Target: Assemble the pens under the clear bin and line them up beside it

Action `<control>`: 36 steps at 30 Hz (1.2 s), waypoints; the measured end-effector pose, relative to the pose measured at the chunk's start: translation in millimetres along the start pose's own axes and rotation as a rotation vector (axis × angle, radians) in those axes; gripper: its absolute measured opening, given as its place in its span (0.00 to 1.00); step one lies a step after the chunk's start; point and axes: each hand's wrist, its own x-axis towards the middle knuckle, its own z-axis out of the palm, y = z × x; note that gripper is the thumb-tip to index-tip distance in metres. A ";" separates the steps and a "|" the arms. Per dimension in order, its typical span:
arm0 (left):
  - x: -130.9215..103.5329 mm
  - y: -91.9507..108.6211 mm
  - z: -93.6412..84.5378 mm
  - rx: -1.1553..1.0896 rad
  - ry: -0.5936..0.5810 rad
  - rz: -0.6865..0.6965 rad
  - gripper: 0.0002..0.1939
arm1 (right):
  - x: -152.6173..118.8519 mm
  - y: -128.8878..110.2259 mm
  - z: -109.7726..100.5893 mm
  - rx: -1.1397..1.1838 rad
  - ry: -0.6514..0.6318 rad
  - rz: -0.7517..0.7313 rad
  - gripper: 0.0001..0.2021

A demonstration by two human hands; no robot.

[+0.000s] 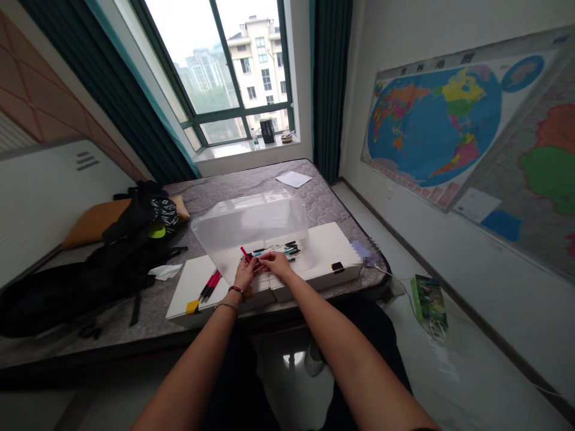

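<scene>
My left hand (245, 276) is closed on a red pen (245, 254) that sticks up from its fingers. Close beside it, my right hand (276, 264) has its fingers pressed together near the left fingertips; what they grip, if anything, is too small to make out. Several dark and teal pens (291, 248) lie just beyond the hands, by a clear plastic box (256, 218) tipped on its side. To the left, several red and black pens (210, 285) rest in a bundle on the white boxes (188, 281).
A mattress (233, 182) bears a paper sheet (293, 179), a crumpled tissue (165, 272) and black bags (90, 281) at left. A cable runs from the mattress's right corner towards a green box (430, 302) on the floor.
</scene>
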 end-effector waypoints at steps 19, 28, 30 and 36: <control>-4.6 2.3 -5.3 -0.038 -0.105 -0.039 0.19 | -4.1 -5.8 -3.3 0.064 0.083 0.051 0.15; -2.9 -1.2 -7.4 -0.146 -0.076 -0.067 0.20 | -2.4 -0.2 -2.0 -0.012 0.082 0.027 0.13; -3.1 -0.9 -7.6 -0.156 -0.078 -0.057 0.21 | -1.8 0.7 -1.2 -0.047 0.084 0.025 0.14; -5.8 0.5 -8.9 -0.174 -0.105 -0.026 0.25 | 2.1 6.9 -2.2 -0.172 0.055 -0.032 0.13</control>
